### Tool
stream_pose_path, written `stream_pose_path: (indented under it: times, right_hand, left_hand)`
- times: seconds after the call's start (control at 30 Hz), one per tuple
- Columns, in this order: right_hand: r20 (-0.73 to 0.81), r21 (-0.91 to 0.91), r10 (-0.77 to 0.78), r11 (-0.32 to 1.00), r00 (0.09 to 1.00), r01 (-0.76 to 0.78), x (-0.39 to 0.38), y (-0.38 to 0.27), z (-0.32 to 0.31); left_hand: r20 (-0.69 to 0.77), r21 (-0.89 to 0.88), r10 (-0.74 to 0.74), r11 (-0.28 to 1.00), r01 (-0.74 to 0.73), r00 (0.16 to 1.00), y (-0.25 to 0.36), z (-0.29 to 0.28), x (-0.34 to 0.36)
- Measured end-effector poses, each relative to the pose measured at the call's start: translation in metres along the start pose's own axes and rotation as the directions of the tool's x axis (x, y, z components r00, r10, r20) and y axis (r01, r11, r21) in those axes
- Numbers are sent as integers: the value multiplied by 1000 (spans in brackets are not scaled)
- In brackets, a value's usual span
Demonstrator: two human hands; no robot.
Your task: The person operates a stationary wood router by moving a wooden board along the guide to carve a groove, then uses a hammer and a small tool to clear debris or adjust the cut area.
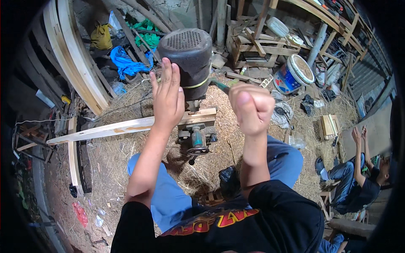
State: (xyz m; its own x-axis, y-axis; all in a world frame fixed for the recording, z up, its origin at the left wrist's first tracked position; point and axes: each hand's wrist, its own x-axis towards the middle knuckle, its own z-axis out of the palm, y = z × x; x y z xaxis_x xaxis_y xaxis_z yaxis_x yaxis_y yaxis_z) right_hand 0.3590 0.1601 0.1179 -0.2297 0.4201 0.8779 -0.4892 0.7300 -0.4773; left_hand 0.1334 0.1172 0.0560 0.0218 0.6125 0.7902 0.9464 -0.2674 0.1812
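Right hand: the right hand (252,110) is curled into a fist around the dark green lever (220,86), thumb folded over the fingers.
Lever: runs from the fist toward the motor's right side; where it joins the machine is hard to make out.
Left hand: the left hand (168,99) is unclenched, fingers straight and mostly side by side, laid against the motor's left side; whether the whole palm touches cannot be told.
Motor: the dark cylindrical motor (192,63) stands in front of the person, with a perforated cap (182,40) on top and a yellow-green band (198,84) low around it.
Timber: a long pale beam (105,132) passes behind the left forearm, its right end at the machine below the motor, its left end over a timber support (74,162).
Clamp: below the beam's right end sits a greenish clamp (198,137) with a handwheel (197,150), between the person's knees.
Floor: wood shavings (225,114) lie around the machine; a black plastic bag (229,181) is near the right leg.
Right side: a white bucket (294,75) with coloured print holds shavings; farther off, another person (358,181) has both hands raised.
Left side: curved boards (76,59) lean near blue plastic sheeting (126,62) and a yellow bag (101,37).
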Motion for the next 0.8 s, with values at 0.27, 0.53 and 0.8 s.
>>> stream_pose_path:
  times: [0.27, 0.53, 0.8]
  right_hand:
    - [-55, -45, -101, 994, 993, 98, -28, -7, 10]
    - [22, -7, -48, 999, 999, 48, -21, -2, -1]
    - [-140, 43, -86, 995, 986, 93, -29, 11, 6]
  left_hand:
    - [44, 41, -3, 999, 1, 999, -1, -4, -6]
    - [120, -87, 44, 996, -33, 992, -17, -26, -3]
    - [202, -123, 75, 991, -51, 976, -43, -41, -35]
